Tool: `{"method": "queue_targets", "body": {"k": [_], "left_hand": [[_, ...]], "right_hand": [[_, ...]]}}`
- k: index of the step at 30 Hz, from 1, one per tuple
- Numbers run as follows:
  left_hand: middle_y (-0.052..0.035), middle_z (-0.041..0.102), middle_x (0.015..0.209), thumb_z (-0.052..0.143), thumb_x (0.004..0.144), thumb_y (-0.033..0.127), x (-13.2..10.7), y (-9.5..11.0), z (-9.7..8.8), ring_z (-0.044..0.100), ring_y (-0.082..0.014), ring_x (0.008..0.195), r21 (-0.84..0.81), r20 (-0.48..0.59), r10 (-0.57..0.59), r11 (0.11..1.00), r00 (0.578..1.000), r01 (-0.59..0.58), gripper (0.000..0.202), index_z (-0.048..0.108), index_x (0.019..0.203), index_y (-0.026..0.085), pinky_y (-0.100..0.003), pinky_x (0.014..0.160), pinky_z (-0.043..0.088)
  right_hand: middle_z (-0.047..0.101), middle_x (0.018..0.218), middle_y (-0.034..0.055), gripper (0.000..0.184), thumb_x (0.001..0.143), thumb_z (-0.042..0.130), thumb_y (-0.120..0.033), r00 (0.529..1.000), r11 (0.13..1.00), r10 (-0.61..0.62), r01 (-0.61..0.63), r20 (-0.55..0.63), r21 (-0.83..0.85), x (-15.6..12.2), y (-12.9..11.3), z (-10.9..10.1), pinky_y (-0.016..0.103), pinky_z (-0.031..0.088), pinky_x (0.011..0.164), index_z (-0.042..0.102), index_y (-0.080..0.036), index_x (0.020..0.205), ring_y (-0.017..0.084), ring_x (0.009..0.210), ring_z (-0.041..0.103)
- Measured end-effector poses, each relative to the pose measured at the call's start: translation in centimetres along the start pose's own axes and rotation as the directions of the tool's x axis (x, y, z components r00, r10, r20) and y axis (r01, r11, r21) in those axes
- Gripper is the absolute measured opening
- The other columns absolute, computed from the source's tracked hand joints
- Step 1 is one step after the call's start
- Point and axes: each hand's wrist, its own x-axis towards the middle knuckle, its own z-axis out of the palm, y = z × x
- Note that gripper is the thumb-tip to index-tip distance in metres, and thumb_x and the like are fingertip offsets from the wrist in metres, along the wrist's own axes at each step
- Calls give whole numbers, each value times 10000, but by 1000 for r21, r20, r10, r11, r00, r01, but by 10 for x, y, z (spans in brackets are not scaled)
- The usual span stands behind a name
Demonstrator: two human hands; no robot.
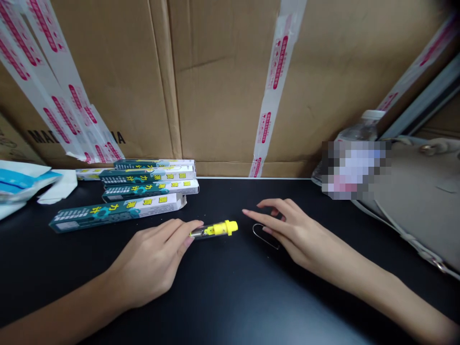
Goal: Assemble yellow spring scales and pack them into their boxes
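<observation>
My left hand point(153, 261) rests on the black tabletop, with thumb and fingertips closing around the clear end of a small yellow-capped tube point(215, 230). My right hand point(298, 235) lies palm down to the right of the tube, its fingers spread apart and holding nothing. Under its fingertips sits a bent metal wire loop, like a large paper clip point(259, 239), flat on the table. Several long teal-and-white cartons with yellow squares point(118, 211) lie to the left, beyond my left hand.
The black tabletop point(223, 292) ends at a wall of taped cardboard boxes point(223, 96). A plastic bottle point(359, 129) and a beige handbag point(413, 201) stand at the right, partly behind a pixelated patch. Blue-and-white packets point(21, 184) lie at the far left.
</observation>
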Motion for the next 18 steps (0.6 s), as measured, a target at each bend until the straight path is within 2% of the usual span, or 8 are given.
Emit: {"method": "queue_targets", "body": {"k": [2,5,8,10,15,18], "left_hand": [[-33,689,960,345,1037,195,-1,-1,2,679,-161,814,-39,-4,-50,998,999,49,324,553,1286,182,-272,702,524],[-23,684,1037,353,1041,225,-3,-3,3,677,-147,879,-142,22,-136,980,990,138,322,539,1304,213,-255,762,512],[-3,678,1119,374,1041,261,-3,-3,1,675,-140,970,-203,65,-228,950,972,236,298,546,1285,247,-246,842,499],[10,679,1128,375,1044,286,-2,-2,-1,678,-136,974,-202,78,-262,941,962,272,290,547,1277,266,-244,847,496],[16,696,1025,452,1010,477,0,-1,-1,693,-145,783,-52,41,-224,973,974,226,338,552,1261,273,-252,658,492],[24,679,904,427,1025,452,1,-2,0,664,-132,675,48,-13,-121,991,993,122,311,582,1237,286,-259,612,464]], "right_hand": [[569,1259,123,428,999,431,-158,998,1000,-14,13,58,17,0,-2,2,464,561,868,577,-299,1375,283,1077,593],[628,1110,107,321,1022,420,-207,995,996,14,-23,101,91,1,-7,2,402,578,793,674,-224,1217,237,906,668],[639,969,68,253,1030,429,-225,992,988,63,-77,107,135,3,-10,-1,357,557,719,679,-183,1031,200,784,678],[631,926,50,191,1017,464,-212,993,990,64,-76,102,119,4,-10,-3,342,534,695,646,-186,966,195,765,669],[598,913,40,65,965,526,-164,992,996,66,-72,105,57,3,-8,2,323,505,667,574,-196,935,190,740,640],[583,902,26,74,932,539,-136,990,990,103,-112,97,89,2,-8,4,311,489,661,524,-207,918,177,726,622]]}}
